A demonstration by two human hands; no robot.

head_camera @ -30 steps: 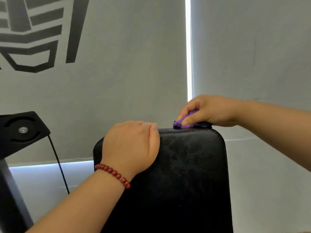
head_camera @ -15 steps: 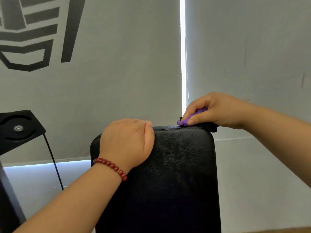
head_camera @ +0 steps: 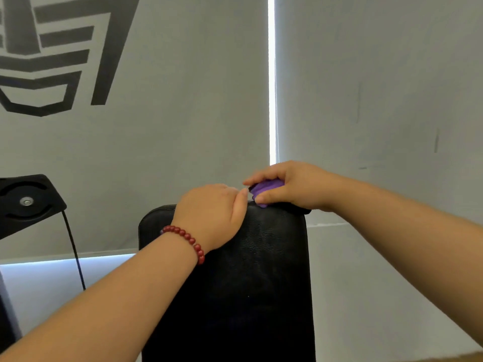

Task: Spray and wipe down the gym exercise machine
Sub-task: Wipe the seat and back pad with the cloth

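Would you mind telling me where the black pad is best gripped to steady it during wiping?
Probably its rounded top edge, left half, from above: the black pad stands upright, so the left hand hooks over there, clear of the purple cloth in the right hand.

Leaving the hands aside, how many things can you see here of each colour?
Black: 3 (padded backrest, metal plate, cable)
Purple: 1 (cloth)
Red: 1 (bead bracelet)
Total: 5
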